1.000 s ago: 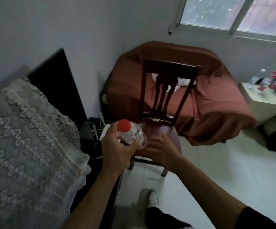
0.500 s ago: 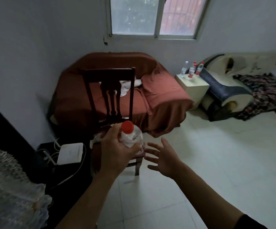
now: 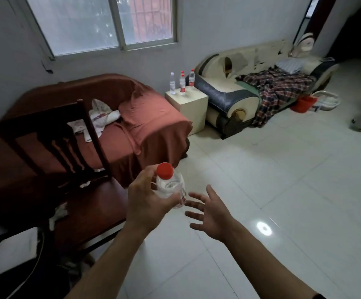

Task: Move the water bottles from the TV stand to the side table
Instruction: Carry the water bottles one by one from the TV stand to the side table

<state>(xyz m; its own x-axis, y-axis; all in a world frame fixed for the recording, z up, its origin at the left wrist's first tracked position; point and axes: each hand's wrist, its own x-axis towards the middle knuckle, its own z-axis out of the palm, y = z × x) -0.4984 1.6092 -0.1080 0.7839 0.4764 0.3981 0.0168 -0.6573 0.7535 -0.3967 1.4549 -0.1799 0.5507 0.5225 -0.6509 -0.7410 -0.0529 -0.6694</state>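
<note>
The view has swung to the right since half a second ago: the side table (image 3: 191,104) and the worn sofa (image 3: 229,91) now sit nearer the middle, and the white box with cables has slid to the bottom left corner. The left hand (image 3: 147,201) keeps its grip, fingers wrapped round a clear plastic bottle (image 3: 171,188) with a round red cap, held upright over the pale glossy floor tiles (image 3: 283,190). The right hand (image 3: 209,214) is still spread and holds nothing, just beside the bottle.

Three more slim bottles (image 3: 182,84) stand close together on the boxy cream side table, which is wedged between a bed under a rust-brown cloth (image 3: 149,117) and the sofa with its checked blanket (image 3: 276,91); one cap looks white, though that is hard to tell at this distance. A dark wooden chair (image 3: 52,143) with a slatted back stands left of the hands.
</note>
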